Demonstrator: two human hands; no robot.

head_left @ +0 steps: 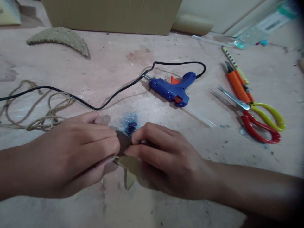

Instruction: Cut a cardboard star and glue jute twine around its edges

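My left hand (78, 152) and my right hand (166, 155) are close together over the table, both closed. Between them is a small tan cardboard piece (130, 166) with pointed corners, mostly covered by my fingers. The left fingers pinch its left end, where a thin strand like twine shows at the edge. My right thumb and forefinger press on the same spot, with the other fingers curled over the cardboard. Loose twine (45, 122) lies in loops beyond my left hand. A dark blue mark (131, 127) on the table is just past the fingertips.
A blue glue gun (169, 90) lies ahead, its black cord (114, 95) running left. Scissors (249, 110), an orange cutter (236, 84) and a dotted pencil (234, 61) lie right. A twine-covered crescent (60, 39), a cardboard box (111, 15) and a clear bottle (258, 30) are farther back.
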